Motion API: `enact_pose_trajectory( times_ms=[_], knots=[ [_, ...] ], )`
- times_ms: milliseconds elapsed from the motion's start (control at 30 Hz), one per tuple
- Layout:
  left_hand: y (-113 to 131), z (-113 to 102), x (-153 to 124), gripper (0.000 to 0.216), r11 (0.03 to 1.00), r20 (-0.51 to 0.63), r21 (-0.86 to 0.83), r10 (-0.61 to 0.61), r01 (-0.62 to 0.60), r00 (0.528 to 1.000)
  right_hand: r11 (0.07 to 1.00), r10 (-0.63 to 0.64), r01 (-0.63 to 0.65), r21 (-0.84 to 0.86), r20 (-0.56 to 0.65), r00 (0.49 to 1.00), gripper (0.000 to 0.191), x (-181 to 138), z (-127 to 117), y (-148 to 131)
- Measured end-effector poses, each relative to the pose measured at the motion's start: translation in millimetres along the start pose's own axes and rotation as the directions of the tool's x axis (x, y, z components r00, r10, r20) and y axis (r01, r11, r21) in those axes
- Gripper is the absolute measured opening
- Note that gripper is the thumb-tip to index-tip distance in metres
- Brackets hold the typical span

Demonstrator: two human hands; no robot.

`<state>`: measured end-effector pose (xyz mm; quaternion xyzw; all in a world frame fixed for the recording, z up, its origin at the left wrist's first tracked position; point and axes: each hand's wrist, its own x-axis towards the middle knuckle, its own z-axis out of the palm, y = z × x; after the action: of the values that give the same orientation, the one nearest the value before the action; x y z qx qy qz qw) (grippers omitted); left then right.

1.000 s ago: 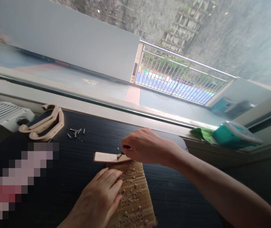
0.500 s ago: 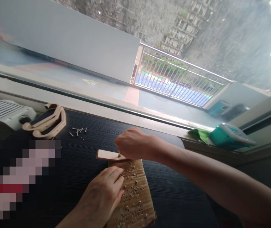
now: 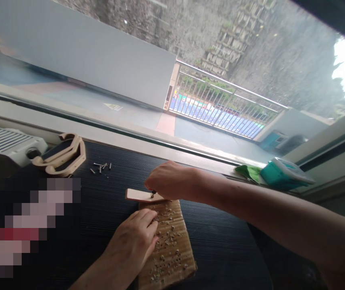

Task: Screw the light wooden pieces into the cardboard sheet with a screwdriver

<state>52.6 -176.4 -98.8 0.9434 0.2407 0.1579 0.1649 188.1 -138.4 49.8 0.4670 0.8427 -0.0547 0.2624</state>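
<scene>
My left hand (image 3: 131, 237) lies with its fingers outstretched on a corrugated cardboard piece (image 3: 175, 241) full of small punctured holes. A pale wooden piece (image 3: 137, 195) rests by the far end of the cardboard. Over that wood my right hand (image 3: 166, 180) is closed in a fist, knuckles toward the window. A short dark metal shaft (image 3: 153, 194) shows below the fist and meets the wood. Whatever the fist wraps round is hidden by the hand.
Several screws (image 3: 100, 167) lie loose on the dark table (image 3: 220, 237). Curved wooden hooks (image 3: 66, 155) stand at the far left beside a white slatted device (image 3: 7, 139). A green cloth (image 3: 248, 173) and a teal box (image 3: 282, 173) sit on the windowsill. A patch at the left is pixelated.
The view has shifted slightly. My right fist stays over the wooden piece, turned a little, with its forearm slightly higher in view. My left hand keeps its place on the cardboard.
</scene>
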Motion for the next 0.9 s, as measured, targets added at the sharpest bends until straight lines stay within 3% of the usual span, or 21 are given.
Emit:
enact_pose_trajectory(
  times_ms=[200, 400, 500, 667, 900],
  knots=[
    [-4, 5, -1, 0.023, 1.0, -0.045, -0.019, 0.02, -0.021, 0.999, 0.999, 0.032, -0.032, 0.033, -0.005, 0.999, 0.019, 5, 8, 3],
    [-1, 3, 0, 0.022, 1.0, -0.007, -0.011, 0.004, -0.004, 1.0, 0.966, 0.191, -0.187, 0.178, -0.009, 0.982, 0.021, 11, 13, 10],
    [1, 2, 0, 0.022, 1.0, 0.002, 0.004, -0.004, 0.004, 1.0, 0.96, 0.222, -0.22, 0.173, 0.008, 0.975, 0.024, 13, 9, 8],
    [1, 2, -1, 0.023, 1.0, 0.001, 0.019, 0.004, -0.004, 1.0, 0.99, 0.136, -0.136, 0.026, 0.012, 0.991, 0.022, 6, -5, 2],
    [-3, 4, 0, 0.023, 1.0, -0.004, -0.015, 0.003, -0.003, 1.0, 0.999, -0.032, 0.033, 0.04, -0.017, 0.999, 0.023, 7, 5, 3]
  ],
)
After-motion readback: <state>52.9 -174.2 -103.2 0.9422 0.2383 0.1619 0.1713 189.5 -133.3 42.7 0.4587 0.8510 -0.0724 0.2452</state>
